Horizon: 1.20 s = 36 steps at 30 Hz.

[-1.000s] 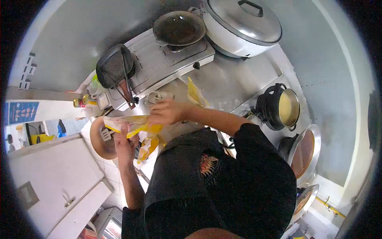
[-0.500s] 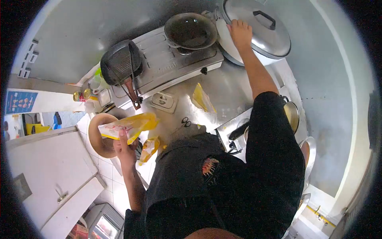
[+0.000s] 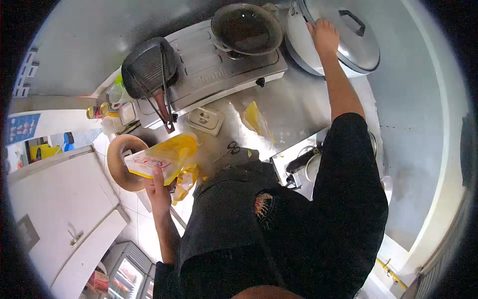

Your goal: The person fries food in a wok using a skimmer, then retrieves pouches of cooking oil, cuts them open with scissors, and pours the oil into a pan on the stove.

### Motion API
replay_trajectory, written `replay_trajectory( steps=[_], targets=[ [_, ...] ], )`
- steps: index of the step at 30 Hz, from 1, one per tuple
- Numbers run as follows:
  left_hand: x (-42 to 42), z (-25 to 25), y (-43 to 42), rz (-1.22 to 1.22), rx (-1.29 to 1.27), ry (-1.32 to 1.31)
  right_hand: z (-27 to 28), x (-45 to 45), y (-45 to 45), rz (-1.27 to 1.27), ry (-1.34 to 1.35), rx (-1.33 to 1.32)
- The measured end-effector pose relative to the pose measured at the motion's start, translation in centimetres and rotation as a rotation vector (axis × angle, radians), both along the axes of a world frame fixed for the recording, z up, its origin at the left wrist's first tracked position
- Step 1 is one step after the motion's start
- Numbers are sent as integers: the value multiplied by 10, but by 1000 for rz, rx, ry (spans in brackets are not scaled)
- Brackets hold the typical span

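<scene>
My left hand (image 3: 158, 192) grips a yellow and white plastic bag (image 3: 167, 158) with red print, held up at the left of the counter. Below that bag lies another yellow packet (image 3: 185, 184), partly hidden by my hand and the bag. At the upper right, my right hand (image 3: 325, 37) has its fingers closed over the near rim of a metal lid (image 3: 366, 47) with a black handle. This lid sits tilted on a large pale pot (image 3: 302, 47); the pot's inside is hidden.
A stove (image 3: 199, 65) carries a wok (image 3: 246, 30) and a ridged grill pan (image 3: 148, 67) with tongs across it. On the steel counter lie a yellow packet (image 3: 256, 120), a small steel lid (image 3: 205, 121) and scissors (image 3: 233, 147). A brown bowl (image 3: 115, 164) stands at the left.
The view has shifted, so the stove and pot sit higher and farther right. The bag in my left hand has turned, showing more of its print. My right hand stays on the lid's rim.
</scene>
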<state>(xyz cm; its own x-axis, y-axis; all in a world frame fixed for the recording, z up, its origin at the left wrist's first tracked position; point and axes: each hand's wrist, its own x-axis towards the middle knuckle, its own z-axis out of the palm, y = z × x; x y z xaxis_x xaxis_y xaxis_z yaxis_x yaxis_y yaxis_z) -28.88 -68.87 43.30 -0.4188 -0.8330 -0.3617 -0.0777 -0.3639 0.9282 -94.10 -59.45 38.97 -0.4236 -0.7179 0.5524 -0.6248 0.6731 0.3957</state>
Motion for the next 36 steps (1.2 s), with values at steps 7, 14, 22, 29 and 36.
replay_trajectory(
  steps=[7,14,22,29,36],
  targets=[
    [-8,7,4,12,-13,8,1,17,4,109,84,-309],
    [-15,0,10,5,-21,-47,-120,140,-15,-32,-1210,-686],
    [-20,5,23,55,-47,-44,-138,165,-73,-137,-2055,-1292],
    [-18,5,34,72,-57,-59,-140,163,-90,-71,-1996,-1442],
    [-24,1,41,117,-87,-45,-123,196,-115,-114,-1853,-1617]
  ],
)
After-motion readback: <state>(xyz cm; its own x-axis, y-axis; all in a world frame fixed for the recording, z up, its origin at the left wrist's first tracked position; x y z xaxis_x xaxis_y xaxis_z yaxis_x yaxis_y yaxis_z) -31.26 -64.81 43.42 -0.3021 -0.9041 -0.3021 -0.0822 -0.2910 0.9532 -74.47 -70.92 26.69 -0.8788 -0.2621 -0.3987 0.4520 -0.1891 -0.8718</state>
